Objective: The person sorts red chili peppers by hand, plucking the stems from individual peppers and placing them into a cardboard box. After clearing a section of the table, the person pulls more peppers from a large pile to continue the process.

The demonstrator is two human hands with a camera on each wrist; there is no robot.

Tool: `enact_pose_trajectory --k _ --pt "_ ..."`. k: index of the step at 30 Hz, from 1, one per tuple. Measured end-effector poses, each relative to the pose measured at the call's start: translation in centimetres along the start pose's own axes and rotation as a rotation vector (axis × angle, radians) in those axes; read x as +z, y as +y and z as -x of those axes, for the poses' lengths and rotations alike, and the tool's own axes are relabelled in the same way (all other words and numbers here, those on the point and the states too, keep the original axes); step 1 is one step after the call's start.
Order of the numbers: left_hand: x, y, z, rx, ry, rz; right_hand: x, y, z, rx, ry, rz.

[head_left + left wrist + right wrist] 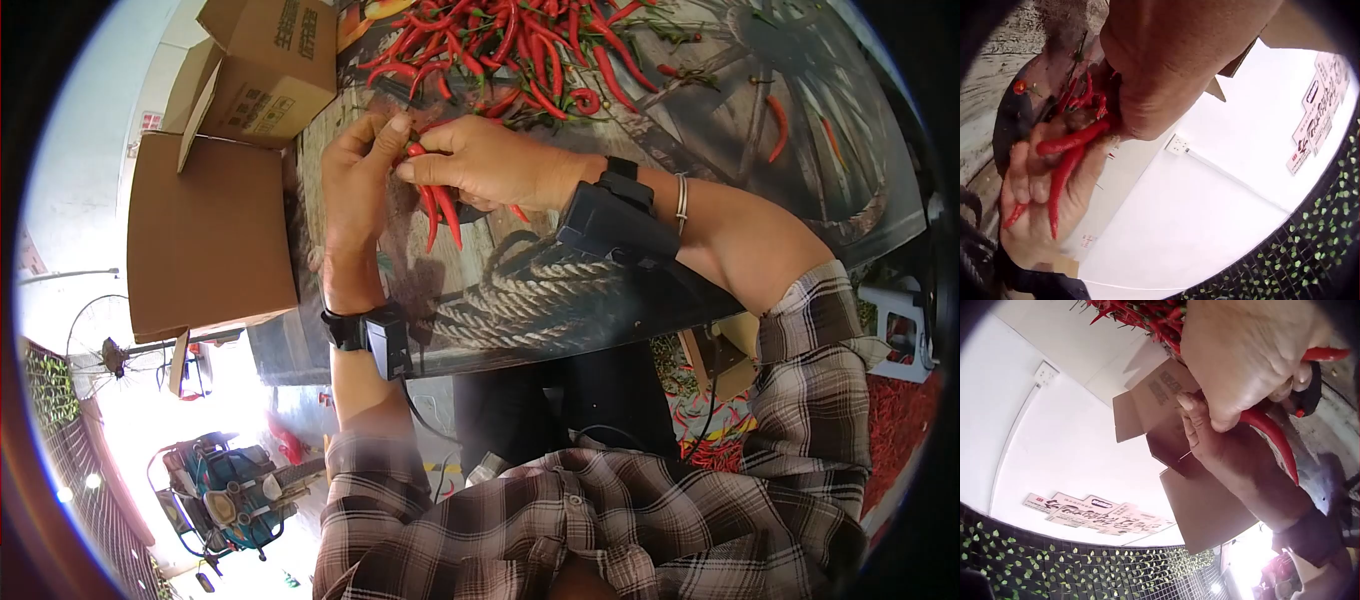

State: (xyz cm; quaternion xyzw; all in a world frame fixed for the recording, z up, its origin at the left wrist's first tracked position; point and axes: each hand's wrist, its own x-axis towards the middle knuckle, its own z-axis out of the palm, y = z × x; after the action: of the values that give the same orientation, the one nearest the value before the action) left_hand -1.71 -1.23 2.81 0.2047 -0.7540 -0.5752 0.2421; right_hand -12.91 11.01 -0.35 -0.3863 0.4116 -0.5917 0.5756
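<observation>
On the printed tablecloth (pixel 560 300), right of an open cardboard box (pixel 215 240), the red chilli heap (pixel 520 45) lies far, seemingly for easy reach. The right hand (pixel 505 165) curls round several loose chillies (pixel 446 212), probably offering stem ends to the left hand (pixel 357 165); whether its bent fingers pinch any, I cannot tell.

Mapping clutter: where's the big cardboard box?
Head view, upper left: the cardboard box sits left of the left hand and the pile of chilies.
</observation>
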Motion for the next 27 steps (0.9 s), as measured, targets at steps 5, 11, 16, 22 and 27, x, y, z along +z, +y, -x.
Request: enact_pose_trajectory --k 5,11,16,22,27 --pt "-0.4 -0.3 -0.1 -0.070 -0.044 -0.012 0.3 0.5 -0.5 -0.090 0.028 0.270" --pt "-0.3 -0.5 -0.3 -0.172 -0.084 0.163 0.0 1.9 -1.3 -0.235 0.093 0.476" --pt "-0.4 -0.7 -0.4 -0.288 -0.039 0.287 0.0 1.8 -1.3 -0.253 0.100 0.411" --pt "-2.3 -0.3 -0.2 -0.154 -0.154 0.289 -0.2 1.5 -1.2 -0.224 0.096 0.286" --pt "-3.0 0.0 0.0 -0.128 -0.147 0.124 -0.2 1.4 -1.2 -0.172 0.075 0.275"
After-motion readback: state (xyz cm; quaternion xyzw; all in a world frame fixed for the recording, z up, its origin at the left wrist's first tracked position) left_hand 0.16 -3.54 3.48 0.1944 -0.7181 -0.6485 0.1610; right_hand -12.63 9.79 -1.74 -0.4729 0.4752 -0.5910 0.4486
